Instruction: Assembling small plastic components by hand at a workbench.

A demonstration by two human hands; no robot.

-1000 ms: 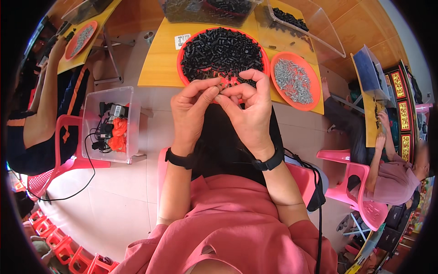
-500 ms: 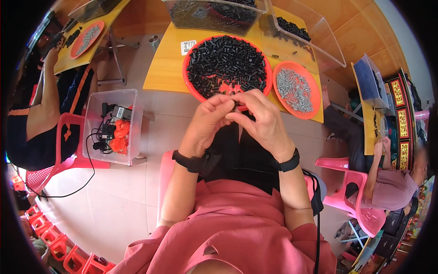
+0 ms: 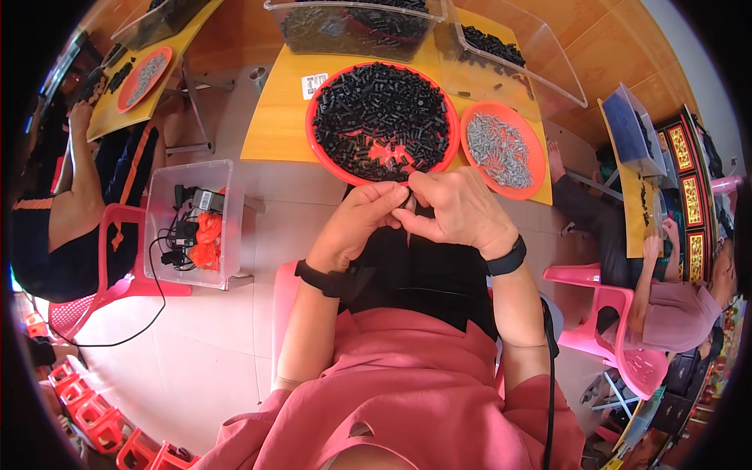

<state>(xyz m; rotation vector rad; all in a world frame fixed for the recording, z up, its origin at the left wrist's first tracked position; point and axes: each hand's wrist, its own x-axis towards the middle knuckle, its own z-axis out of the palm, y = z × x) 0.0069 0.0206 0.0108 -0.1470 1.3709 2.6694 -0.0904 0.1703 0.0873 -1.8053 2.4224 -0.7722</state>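
My left hand point(image 3: 360, 218) is closed in a pinch on a small black plastic piece point(image 3: 405, 200), mostly hidden by the fingers. Against it, thumb and forefinger of my right hand point(image 3: 464, 208) are bent together, and whatever they hold is hidden. Both hands meet over my lap, by the near rim of a red round basin point(image 3: 456, 129). Heaped in the basin are short black plastic pieces point(image 3: 376, 106), with some red bottom showing near the front. To its right lies an orange plate point(image 3: 517, 193) of small silvery screw-like parts point(image 3: 497, 149).
On the yellow table point(image 3: 274, 125) stand clear bins point(image 3: 345, 39) with more black pieces. A clear box point(image 3: 192, 168) of cables and an orange bag sits left. Co-workers sit at tables on both sides, on pink chairs point(image 3: 576, 274). Red stools point(image 3: 98, 419) line the lower left.
My right hand has turned, its back now more upward, and its fingertips have shifted slightly right and down. The view has shifted slightly. Both hands stay together.
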